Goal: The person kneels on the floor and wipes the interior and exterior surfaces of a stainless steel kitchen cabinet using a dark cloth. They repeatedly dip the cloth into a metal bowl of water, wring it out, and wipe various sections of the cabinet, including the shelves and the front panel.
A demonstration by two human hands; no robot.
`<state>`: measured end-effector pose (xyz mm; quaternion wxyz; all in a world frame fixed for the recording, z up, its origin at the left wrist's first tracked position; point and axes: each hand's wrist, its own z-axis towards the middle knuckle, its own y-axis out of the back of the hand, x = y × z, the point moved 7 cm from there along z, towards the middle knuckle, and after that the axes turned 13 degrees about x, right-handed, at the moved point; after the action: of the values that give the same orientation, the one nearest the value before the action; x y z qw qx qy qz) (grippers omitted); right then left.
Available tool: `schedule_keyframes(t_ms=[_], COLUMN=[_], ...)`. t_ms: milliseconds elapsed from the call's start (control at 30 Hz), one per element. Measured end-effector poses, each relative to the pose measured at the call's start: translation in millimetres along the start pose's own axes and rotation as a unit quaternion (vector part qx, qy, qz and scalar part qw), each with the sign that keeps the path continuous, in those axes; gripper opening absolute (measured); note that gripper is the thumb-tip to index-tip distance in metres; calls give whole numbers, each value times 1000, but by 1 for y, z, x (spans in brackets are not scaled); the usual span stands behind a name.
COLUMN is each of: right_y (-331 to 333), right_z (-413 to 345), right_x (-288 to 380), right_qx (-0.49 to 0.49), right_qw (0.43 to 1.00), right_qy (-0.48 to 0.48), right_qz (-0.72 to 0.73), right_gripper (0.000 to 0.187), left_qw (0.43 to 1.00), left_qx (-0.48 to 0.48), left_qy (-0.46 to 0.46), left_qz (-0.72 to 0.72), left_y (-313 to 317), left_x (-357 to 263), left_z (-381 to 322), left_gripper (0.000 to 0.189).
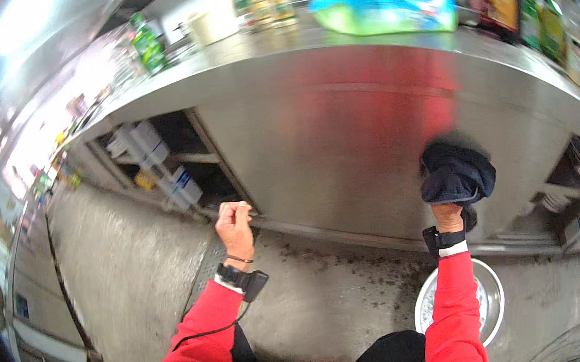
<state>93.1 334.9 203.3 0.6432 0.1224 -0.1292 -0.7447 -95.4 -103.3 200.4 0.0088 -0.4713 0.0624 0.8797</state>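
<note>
My right hand [447, 212] grips a dark navy cloth [457, 172], which covers most of the fingers. The cloth is up against, or very close to, the smooth stainless-steel front [353, 173] of a long counter cabinet, where its dark reflection appears. My left hand [236, 232] is raised over the floor near the cabinet's lower edge. Its fingers are curled in to the thumb, and nothing shows in them. Below my right forearm, partly hidden by the sleeve, a white-rimmed metal basin [491, 300] stands on the floor with suds or bubbly water inside.
On the steel countertop [253, 48] stand a blue-green tissue pack [383, 12], yellow-lidded jars [270, 9], a green bottle [147, 47] and several sauce bottles [508, 0]. Open shelves [201, 159] hold white containers. Dark specks mark the concrete floor [302, 287]. A black cable [205, 332] hangs along my left sleeve.
</note>
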Motion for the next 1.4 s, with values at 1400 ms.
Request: schedule_keyframes(t_ms=[1400], right_y=[-193], right_z=[69], right_x=[362], right_qx=[619], right_qw=[656], right_qy=[400], right_qz=[-162], right_gripper=[17], left_qw=[702], left_qx=[-252], left_qy=[453], left_qz=[-489], left_y=[189], left_x=[351], left_z=[0], left_gripper=[17])
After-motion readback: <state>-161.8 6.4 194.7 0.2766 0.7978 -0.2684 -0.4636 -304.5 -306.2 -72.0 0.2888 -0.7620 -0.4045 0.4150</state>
